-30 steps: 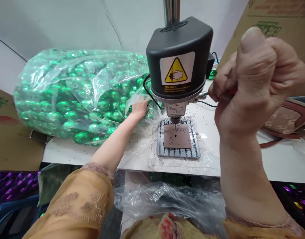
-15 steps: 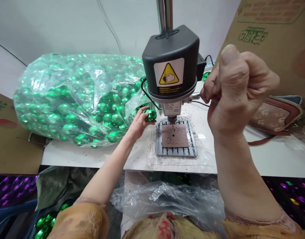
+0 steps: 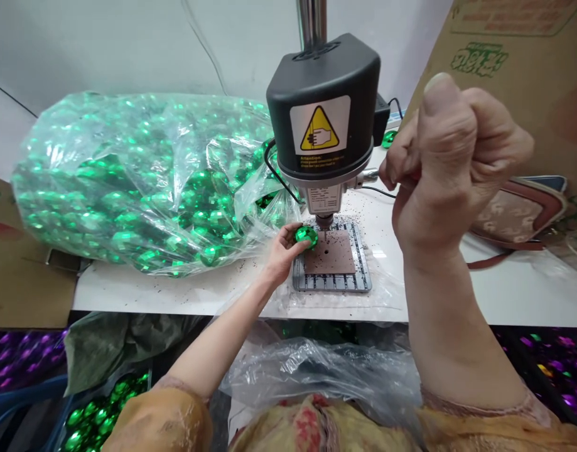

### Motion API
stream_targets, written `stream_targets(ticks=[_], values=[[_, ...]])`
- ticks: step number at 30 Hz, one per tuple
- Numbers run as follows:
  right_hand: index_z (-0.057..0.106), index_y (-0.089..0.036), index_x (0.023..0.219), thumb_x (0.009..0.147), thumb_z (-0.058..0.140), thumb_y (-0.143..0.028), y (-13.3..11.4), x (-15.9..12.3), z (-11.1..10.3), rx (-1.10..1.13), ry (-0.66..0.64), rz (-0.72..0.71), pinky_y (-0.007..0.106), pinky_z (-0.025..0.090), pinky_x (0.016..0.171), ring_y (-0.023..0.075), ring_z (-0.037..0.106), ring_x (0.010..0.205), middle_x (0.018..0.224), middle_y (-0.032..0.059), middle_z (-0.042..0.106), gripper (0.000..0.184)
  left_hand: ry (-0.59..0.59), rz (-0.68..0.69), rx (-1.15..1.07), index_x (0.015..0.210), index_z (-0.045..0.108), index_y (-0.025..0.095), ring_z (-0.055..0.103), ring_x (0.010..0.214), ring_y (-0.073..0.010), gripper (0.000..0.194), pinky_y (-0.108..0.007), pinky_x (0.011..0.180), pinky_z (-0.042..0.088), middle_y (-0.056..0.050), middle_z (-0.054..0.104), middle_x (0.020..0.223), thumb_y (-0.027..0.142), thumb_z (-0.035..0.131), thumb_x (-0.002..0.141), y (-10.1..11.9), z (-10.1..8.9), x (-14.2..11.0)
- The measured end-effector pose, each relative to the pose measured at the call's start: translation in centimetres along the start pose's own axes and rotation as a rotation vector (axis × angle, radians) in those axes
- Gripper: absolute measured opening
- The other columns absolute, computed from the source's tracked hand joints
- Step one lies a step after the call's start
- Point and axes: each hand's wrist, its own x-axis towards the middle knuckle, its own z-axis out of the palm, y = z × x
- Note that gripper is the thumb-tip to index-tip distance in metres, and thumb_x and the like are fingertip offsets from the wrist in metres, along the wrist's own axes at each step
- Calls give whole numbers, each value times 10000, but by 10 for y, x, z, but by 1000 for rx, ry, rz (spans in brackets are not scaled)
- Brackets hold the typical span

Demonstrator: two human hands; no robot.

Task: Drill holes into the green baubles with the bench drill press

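Between the fingers of my left hand (image 3: 285, 250) is a shiny green faceted ball (image 3: 306, 236). It is at the left edge of the drill press's slotted base plate (image 3: 335, 284), beside a brown board (image 3: 341, 254) with a dark hole in it. Above the board hangs the drill press head (image 3: 323, 81), black with a yellow warning sticker. My right hand (image 3: 451, 150) is raised at the right, fingers wrapped in a fist at the feed lever of the press (image 3: 369, 177); the gripped part is hidden behind the fingers.
A large clear bag (image 3: 142, 182) full of green balls lies left of the press. Cardboard boxes (image 3: 509, 94) stand at both sides. A handbag (image 3: 523, 213) rests at the right. Below the table edge are a bin of green balls (image 3: 104, 411) and plastic film (image 3: 316, 370).
My left hand has carried the green ball rightward from the bag's mouth to the base plate. My right hand stays closed in nearly the same place. The view has shifted slightly.
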Motion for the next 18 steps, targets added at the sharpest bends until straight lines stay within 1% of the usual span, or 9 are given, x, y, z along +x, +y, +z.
stream_targets(ticks=[5,7,10,12,15,18], values=[[353,-191,531,909,600,-296,2,-1,-1,21,-12,0,245,215,440,35,331,404,452,-75,303,463,-106,36,10,1088,606,213,670,998,-184,533,-356,943,507,-38,712,1055,363,896,667,-14,4,8],[333,-194,534,899,617,-296,2,-1,0,28,7,-10,249,201,430,37,328,398,453,-73,304,473,-146,57,29,1074,619,210,667,1023,-191,521,-361,956,506,-47,711,1086,383,897,669,-16,5,9],[308,-199,528,874,655,-339,2,-2,1,23,18,-29,272,181,420,47,313,385,450,-69,282,509,-198,97,74,1076,638,208,660,1044,-205,512,-368,962,512,-59,707,1109,406,891,677,-17,5,10],[297,-202,531,864,665,-362,0,-2,2,17,21,-25,291,171,438,58,321,388,459,-63,265,521,-227,114,90,1090,646,205,661,1042,-214,523,-379,965,515,-65,705,1104,408,893,676,-17,6,10],[279,-209,540,866,656,-382,-4,-2,2,-23,24,15,297,171,470,65,349,405,481,-57,241,528,-249,117,70,1121,638,205,662,1059,-224,566,-395,987,506,-65,699,1098,400,904,661,-20,7,9],[277,-211,543,871,644,-402,-5,-3,2,-44,11,29,287,179,474,60,349,415,484,-57,239,529,-231,113,45,1150,614,212,646,1129,-237,619,-405,1023,491,-71,688,1146,399,916,643,-24,8,8]])
